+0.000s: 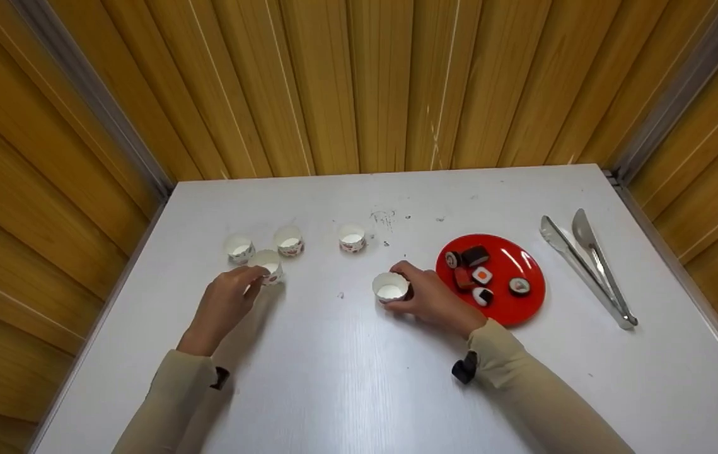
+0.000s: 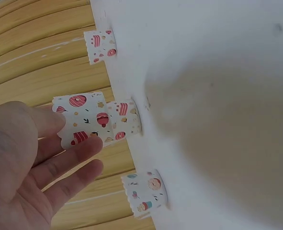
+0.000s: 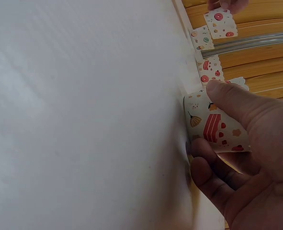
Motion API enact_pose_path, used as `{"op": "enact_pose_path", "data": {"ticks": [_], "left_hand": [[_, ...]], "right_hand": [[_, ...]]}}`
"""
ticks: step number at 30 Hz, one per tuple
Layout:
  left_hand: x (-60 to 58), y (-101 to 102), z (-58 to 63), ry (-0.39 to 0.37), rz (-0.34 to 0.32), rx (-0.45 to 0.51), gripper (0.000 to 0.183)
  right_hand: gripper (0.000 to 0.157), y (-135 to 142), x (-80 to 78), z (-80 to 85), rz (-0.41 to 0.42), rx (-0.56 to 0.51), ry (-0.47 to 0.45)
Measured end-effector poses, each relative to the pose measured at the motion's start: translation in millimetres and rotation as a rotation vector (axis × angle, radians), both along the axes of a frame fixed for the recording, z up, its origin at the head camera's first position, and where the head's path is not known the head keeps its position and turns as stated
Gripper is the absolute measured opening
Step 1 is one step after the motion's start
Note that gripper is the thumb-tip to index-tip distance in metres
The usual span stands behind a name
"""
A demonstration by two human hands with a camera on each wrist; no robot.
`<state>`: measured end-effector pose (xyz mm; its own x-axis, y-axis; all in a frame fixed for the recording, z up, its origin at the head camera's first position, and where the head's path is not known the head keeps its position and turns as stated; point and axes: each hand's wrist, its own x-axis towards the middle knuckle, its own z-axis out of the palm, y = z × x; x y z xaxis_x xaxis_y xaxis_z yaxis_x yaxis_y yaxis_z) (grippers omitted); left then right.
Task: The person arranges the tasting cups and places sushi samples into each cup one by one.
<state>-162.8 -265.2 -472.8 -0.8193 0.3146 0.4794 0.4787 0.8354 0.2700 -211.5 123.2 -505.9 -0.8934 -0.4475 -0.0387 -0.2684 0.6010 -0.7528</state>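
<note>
Between thumb and fingers my left hand [image 1: 227, 301] pinches a white paper baking cup [image 2: 84, 119] printed with red treats, raised above the table in the left wrist view. Behind it stand two more paper cups, a left one [image 1: 240, 251] and a right one [image 1: 290, 242]. Another paper cup [image 1: 352, 239] stands farther right, on its own. My right hand [image 1: 429, 297] grips a similar paper cup [image 3: 213, 122] from its right side, thumb and fingers around the wall, its base close over the table. The cups' mouths face up, and their insides look plain white.
Right of my right hand lies a red plate [image 1: 516, 252] bearing several sushi pieces [image 1: 482, 275]. Metal tongs [image 1: 592, 271] lie at the far right. The white table [image 1: 333, 378] ends at a yellow slatted wall [image 1: 377, 88] at the back, with similar walls at both sides.
</note>
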Motion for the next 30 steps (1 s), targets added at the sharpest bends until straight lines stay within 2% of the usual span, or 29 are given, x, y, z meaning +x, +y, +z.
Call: {"op": "enact_pose_path", "data": {"ticks": [10, 19, 27, 30], "left_hand": [[9.1, -28.8, -8.4, -0.13, 0.133, 0.015, 0.021], [16.3, -46.2, -17.0, -0.152, 0.168, 0.003, 0.021], [20.2, -52.9, -21.5, -0.162, 0.172, 0.013, 0.021], [21.4, -53.8, -21.9, -0.189, 0.18, 0.025, 0.021]], "right_hand": [[0.052, 1.1, 0.7, 2.3, 0.01, -0.018, 0.01], [0.053, 0.1, 0.7, 2.2, 0.001, 0.0, 0.005], [0.054, 0.6, 0.8, 2.6, 0.007, 0.005, 0.0], [0.053, 1.0, 0.9, 2.3, 0.018, -0.003, 0.012]]}}
